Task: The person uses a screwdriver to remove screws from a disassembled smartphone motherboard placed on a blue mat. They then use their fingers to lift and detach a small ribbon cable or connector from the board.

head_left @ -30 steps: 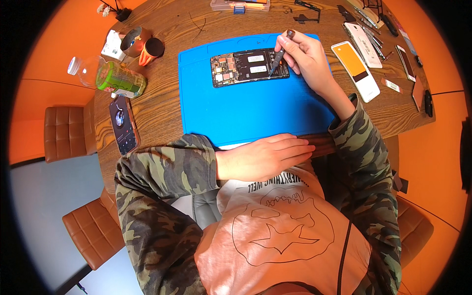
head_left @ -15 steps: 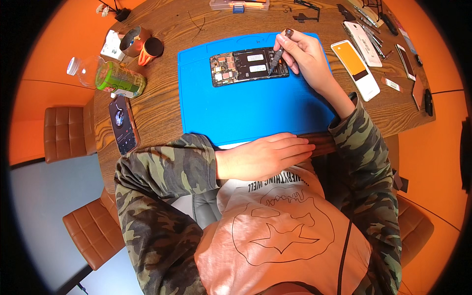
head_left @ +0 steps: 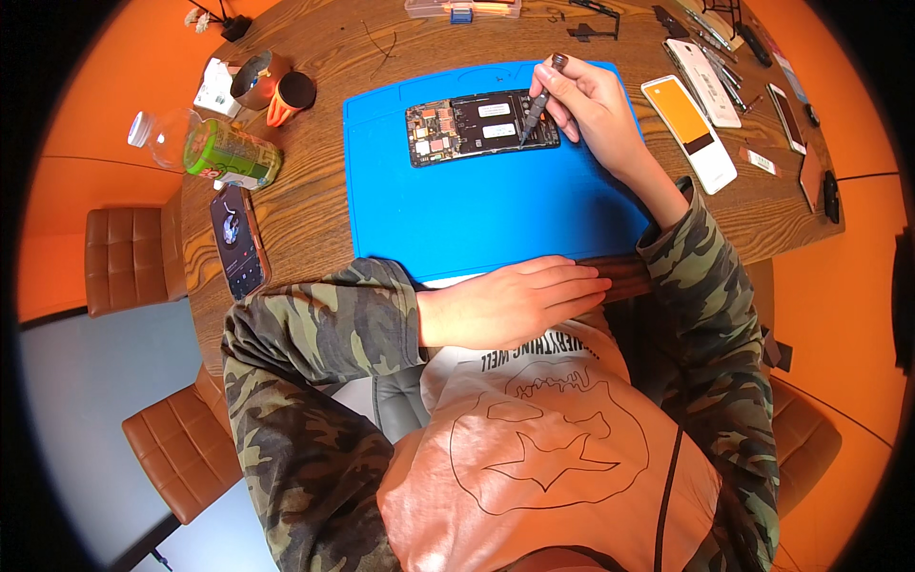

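An opened smartphone (head_left: 469,143) with its circuit board and dark inner frame exposed lies on a blue work mat (head_left: 448,214). My right hand (head_left: 586,105) is closed around a dark screwdriver (head_left: 536,107) over the phone's right part. The tool is tilted, its tip down at the phone's near edge; whether it sits in a screw is too small to tell. Across my front, at the mat's near edge, my left hand (head_left: 524,303) lies flat with fingers stretched out and nothing in it.
Left of the mat are a phone with a lit screen (head_left: 238,238), a green-labelled bottle (head_left: 233,157) and an orange-and-black cup (head_left: 292,97). To the right lie a yellow-and-white phone-shaped panel (head_left: 691,133), a white phone back (head_left: 703,84) and several slim tools (head_left: 726,76). A plastic case (head_left: 496,8) stands behind.
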Available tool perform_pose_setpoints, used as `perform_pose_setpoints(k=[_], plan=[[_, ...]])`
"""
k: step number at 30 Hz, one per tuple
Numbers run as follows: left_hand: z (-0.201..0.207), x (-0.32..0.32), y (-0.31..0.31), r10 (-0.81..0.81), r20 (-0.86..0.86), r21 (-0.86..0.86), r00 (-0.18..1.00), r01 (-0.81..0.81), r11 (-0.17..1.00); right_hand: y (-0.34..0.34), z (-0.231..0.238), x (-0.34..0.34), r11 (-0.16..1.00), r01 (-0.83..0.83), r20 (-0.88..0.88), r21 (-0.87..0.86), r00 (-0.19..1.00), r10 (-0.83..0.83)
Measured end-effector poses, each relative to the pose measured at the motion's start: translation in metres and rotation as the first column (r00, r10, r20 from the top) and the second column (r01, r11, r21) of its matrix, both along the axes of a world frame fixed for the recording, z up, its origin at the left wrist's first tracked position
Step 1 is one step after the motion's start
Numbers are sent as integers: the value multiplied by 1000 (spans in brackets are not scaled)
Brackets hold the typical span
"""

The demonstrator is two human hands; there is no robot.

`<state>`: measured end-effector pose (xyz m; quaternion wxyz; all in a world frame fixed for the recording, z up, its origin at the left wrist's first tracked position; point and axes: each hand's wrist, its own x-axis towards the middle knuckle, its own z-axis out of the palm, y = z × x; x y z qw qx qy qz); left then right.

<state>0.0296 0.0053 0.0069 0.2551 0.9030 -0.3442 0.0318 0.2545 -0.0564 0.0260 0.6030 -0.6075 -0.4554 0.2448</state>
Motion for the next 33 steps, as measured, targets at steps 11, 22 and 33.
perform_pose_setpoints(k=[11, 22, 33], plan=[[0, 0, -1, 4, 12, -5, 1000, -4, 1000, 0, 1, 1, 1000, 17, -5, -6, 1000, -17], [0, 1, 0, -7, 4, -20, 1000, 8, 1000, 0, 0, 2, 1000, 26, 9, 7, 1000, -26], [0, 1, 0, -2, 14, -16, 1000, 2, 1000, 1, 0, 3, 999, 21, 2, 28, 1000, -21]])
